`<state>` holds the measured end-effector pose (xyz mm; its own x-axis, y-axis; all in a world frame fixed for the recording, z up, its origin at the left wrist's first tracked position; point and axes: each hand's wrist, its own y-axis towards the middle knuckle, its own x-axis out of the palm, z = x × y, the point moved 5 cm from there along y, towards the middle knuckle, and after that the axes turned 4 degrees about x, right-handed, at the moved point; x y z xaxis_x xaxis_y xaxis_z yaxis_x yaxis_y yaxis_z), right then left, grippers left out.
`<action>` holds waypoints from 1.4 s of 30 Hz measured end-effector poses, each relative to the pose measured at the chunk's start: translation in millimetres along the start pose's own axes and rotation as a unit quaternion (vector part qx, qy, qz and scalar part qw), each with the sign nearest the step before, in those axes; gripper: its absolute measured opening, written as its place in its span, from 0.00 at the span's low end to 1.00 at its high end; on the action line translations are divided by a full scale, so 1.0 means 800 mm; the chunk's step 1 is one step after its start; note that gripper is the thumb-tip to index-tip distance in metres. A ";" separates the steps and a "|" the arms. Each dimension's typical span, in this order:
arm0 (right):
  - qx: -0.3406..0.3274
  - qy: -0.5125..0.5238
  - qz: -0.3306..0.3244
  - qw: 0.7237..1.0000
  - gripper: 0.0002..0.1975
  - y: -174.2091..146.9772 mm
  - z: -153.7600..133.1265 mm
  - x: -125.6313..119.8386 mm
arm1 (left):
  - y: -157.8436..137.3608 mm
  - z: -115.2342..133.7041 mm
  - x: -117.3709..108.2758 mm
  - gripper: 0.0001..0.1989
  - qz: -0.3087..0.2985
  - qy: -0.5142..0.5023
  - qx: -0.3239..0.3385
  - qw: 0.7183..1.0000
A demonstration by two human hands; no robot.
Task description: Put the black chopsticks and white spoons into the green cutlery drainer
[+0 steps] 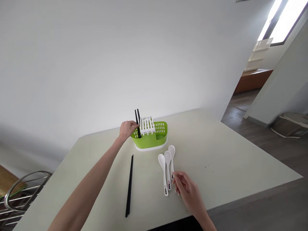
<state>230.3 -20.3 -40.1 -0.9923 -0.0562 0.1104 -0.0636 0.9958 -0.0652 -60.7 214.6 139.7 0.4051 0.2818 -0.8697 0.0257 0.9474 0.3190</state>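
My left hand (128, 129) is closed, thumb and fingers pinching a pair of black chopsticks (138, 117) that stand in the left compartment of a green cutlery basket (146, 141). A white slatted rack (147, 125) sits across the basket's middle. In front of the basket lie three white spoons (167, 157), bowls pointing away from me and printed marks on the handle ends. At the rightmost spoon (171, 150), my right hand (186, 188) has thumb and forefinger closed at the handle end, the other fingers curled. Another pair of black chopsticks (129, 186) lies to the left of the spoons.
Everything rests on a pale table (216, 154) against a white wall (115, 64). A metal-framed chair (22, 192) stands at the lower left. Off to the right, past the table edge, a lidded bin (288, 125) sits on the floor.
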 end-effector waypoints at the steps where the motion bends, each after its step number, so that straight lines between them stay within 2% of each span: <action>1: -0.001 0.000 0.000 1.000 0.25 0.000 0.000 0.000 | 0.000 0.000 0.001 0.17 0.005 0.006 0.006 1.000; 7: 0.001 -0.012 0.000 1.000 0.25 -0.002 0.001 -0.002 | -0.011 -0.001 -0.007 0.19 0.061 0.018 0.028 0.998; 11: 0.005 -0.017 -0.001 1.000 0.25 -0.003 0.000 -0.002 | -0.039 -0.012 -0.018 0.20 0.113 -0.045 0.009 0.993; 14: 0.003 -0.025 0.001 1.000 0.26 -0.003 -0.004 -0.001 | -0.066 -0.023 -0.020 0.20 0.126 -0.067 -0.003 0.990; 19: 0.001 -0.045 0.001 0.999 0.27 -0.003 -0.006 -0.001 | -0.083 -0.032 -0.018 0.21 0.099 -0.028 0.015 0.995; 24: -0.002 -0.052 -0.004 0.999 0.25 -0.004 -0.004 -0.001 | -0.057 -0.009 -0.015 0.21 0.042 0.036 0.048 0.997; 30: -0.004 -0.052 -0.003 0.999 0.25 -0.003 -0.006 0.000 | -0.023 0.009 0.011 0.12 -0.053 0.167 0.010 0.984; 35: -0.005 -0.056 -0.008 0.998 0.24 -0.002 0.000 0.002 | -0.014 0.010 0.022 0.10 -0.067 0.192 0.001 0.979; 42: -0.006 -0.061 -0.024 0.998 0.23 -0.005 0.005 0.001 | -0.019 0.006 0.016 0.13 -0.069 0.197 -0.014 0.978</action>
<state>229.0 -24.5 -43.7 -0.9937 -0.1114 -0.0086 -0.1109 0.9926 -0.0500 -51.5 203.1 125.9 0.0164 0.1821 -0.9831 0.0280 0.9828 0.1825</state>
